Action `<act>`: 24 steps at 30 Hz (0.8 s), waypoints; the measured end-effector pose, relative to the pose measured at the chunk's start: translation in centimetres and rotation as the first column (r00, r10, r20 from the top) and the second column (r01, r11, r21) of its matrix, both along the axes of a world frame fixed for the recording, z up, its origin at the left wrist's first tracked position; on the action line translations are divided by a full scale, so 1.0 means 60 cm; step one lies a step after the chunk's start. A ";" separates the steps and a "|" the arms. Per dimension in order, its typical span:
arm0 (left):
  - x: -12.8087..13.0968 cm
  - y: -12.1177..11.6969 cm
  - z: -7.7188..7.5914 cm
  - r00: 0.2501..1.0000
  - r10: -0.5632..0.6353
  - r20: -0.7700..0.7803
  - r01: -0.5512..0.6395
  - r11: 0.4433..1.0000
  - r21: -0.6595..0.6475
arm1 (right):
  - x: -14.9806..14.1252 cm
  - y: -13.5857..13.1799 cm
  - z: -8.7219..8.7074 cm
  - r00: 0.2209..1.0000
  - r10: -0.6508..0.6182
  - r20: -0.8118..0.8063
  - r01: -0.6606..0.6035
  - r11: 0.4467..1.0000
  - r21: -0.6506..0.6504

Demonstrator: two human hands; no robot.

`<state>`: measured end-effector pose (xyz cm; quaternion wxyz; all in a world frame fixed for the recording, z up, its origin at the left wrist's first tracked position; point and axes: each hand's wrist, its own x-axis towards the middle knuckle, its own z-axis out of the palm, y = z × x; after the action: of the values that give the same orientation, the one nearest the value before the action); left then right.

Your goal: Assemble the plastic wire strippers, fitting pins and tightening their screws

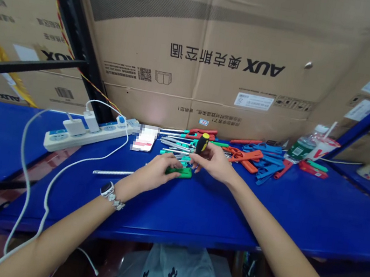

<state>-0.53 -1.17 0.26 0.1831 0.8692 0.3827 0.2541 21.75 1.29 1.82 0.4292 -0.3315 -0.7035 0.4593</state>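
My left hand [157, 171] is closed on the green handle [181, 172] of what looks like a long-nosed lighter, low over the blue table. A thin metal tube [113, 173] runs out to the left from under that hand; the join is hidden. In my right hand [216, 162] is a screwdriver [202, 144] with a black and yellow handle, held upright. Its lower end is close to the right end of the green handle; whether they touch I cannot tell. Just behind both hands lie several similar lighters with metal tubes [175, 142] and teal or green parts.
Orange plastic pieces [247, 158] and blue ones [270, 167] are heaped to the right. Beyond them stand a bottle [300, 148] and a cup [323, 147]. At left are a power strip [101, 132] with cables and a phone [145, 139]. A large cardboard box [203, 28] backs the table [172, 216].
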 end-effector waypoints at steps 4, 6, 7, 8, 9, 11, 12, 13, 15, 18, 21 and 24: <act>0.011 0.013 -0.001 0.999 -0.020 -0.032 0.020 1.000 -0.002 | -0.001 0.004 -0.005 0.997 -0.065 -0.040 0.065 0.998 0.002; 0.010 0.019 0.000 0.998 -0.010 -0.058 0.012 0.999 0.036 | -0.001 0.006 -0.008 0.994 -0.094 -0.050 0.094 0.996 0.000; 0.009 0.022 0.001 0.997 -0.005 -0.083 0.010 0.998 0.058 | -0.001 0.006 -0.009 0.994 -0.100 -0.049 0.100 0.995 -0.003; 0.009 0.023 0.001 0.993 -0.003 -0.116 0.012 0.997 0.075 | 0.000 0.005 -0.011 0.994 -0.103 -0.046 0.103 0.995 -0.007; 0.009 0.023 0.001 0.989 -0.003 -0.150 0.015 0.997 0.081 | 0.001 0.004 -0.012 0.994 -0.107 -0.040 0.106 0.994 -0.013; 0.013 0.019 -0.001 0.979 -0.006 -0.203 0.019 0.998 0.064 | 0.005 -0.001 -0.013 0.992 -0.127 -0.028 0.126 0.992 -0.014; 0.016 0.016 -0.003 0.979 -0.004 -0.205 0.015 0.999 0.050 | 0.008 -0.004 -0.013 0.990 -0.138 -0.023 0.138 0.990 -0.007; 0.018 0.012 -0.006 0.982 -0.001 -0.190 0.009 0.999 0.041 | 0.011 -0.008 -0.013 0.990 -0.142 -0.018 0.142 0.990 0.001; 0.022 0.005 -0.013 0.991 0.002 -0.132 0.003 0.999 0.039 | 0.017 -0.017 -0.012 0.993 -0.115 -0.008 0.115 0.993 0.008; 0.020 -0.002 -0.022 0.998 -0.012 -0.067 0.017 0.998 0.065 | 0.026 -0.026 -0.009 0.999 -0.037 0.012 0.037 0.999 -0.007; 0.014 -0.001 -0.026 0.998 -0.031 -0.060 0.036 0.996 0.081 | 0.028 -0.027 -0.007 0.999 -0.019 0.036 0.019 1.000 -0.006; 0.011 0.001 -0.029 0.997 -0.035 -0.062 0.040 0.996 0.083 | 0.023 -0.023 -0.007 0.999 -0.003 0.048 0.004 1.000 -0.010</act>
<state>0.12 -1.11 -1.47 0.1394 0.8903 0.3609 0.2400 23.11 -0.08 1.41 0.4112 -0.3458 -0.7108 0.4539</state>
